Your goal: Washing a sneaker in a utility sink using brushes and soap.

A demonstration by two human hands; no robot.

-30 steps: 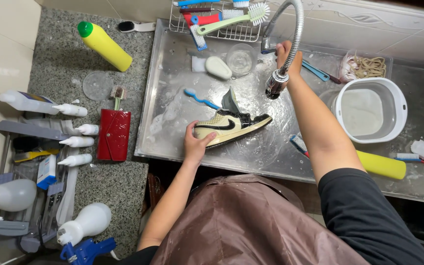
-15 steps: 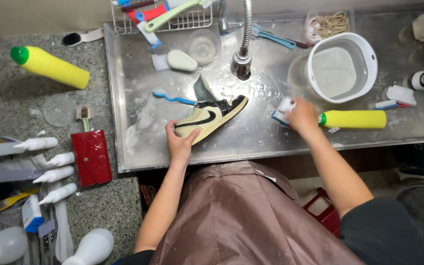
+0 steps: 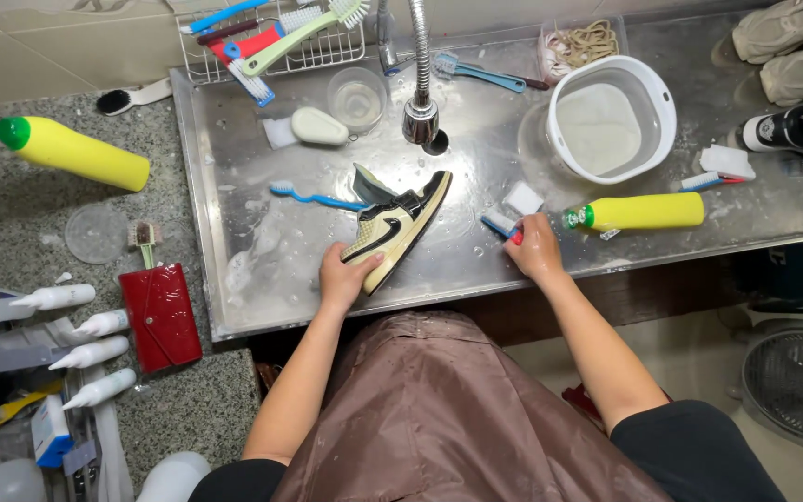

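Gripping sneaker with left hand, right hand grasping brush

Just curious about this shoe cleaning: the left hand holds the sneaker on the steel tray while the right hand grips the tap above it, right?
Not quite. In the head view the left hand does hold the sneaker, but the right hand is down on a small brush by the yellow bottle, away from the tap.
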